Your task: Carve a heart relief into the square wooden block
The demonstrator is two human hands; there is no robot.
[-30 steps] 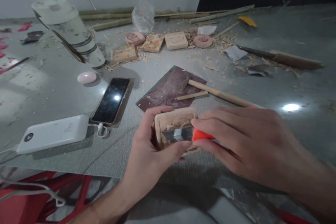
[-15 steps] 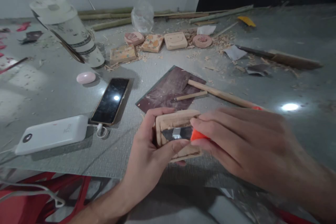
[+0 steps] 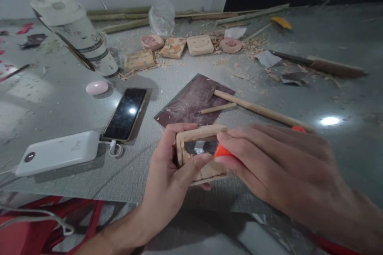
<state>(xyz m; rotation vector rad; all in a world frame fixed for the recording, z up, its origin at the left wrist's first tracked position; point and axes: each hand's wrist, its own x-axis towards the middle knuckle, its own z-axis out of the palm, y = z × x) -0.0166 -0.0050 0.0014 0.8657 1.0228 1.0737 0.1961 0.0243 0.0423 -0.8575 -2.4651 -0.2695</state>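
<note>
A small rounded wooden block [image 3: 206,131] with a carved, hollowed face is in my left hand [image 3: 172,167], its fingers wrapped behind and its thumb on the front. My right hand [image 3: 269,155] is closed around the orange handle of a chisel [image 3: 200,147]. The dark blade, with a bright reflection, lies across the block's face, pointing left. My left thumb presses near the lower edge of the blade. Most of the handle is hidden by my right fingers. Behind the hands, a hammer [image 3: 251,106] and a thin wooden stick [image 3: 218,108] rest on a dark brown board [image 3: 185,99].
A phone [image 3: 125,113], a white power bank [image 3: 60,153] with cable and a pink oval object [image 3: 97,87] lie left. Farther back are a tall white cylindrical container [image 3: 77,36], several carved blocks [image 3: 200,45], wood shavings and bamboo strips [image 3: 125,26]. A broad-bladed tool [image 3: 335,67] lies right.
The chisel blade has turned slightly on the block, its broad face showing more and lying higher. My right hand has shifted slightly. My left hand keeps its grip on the block.
</note>
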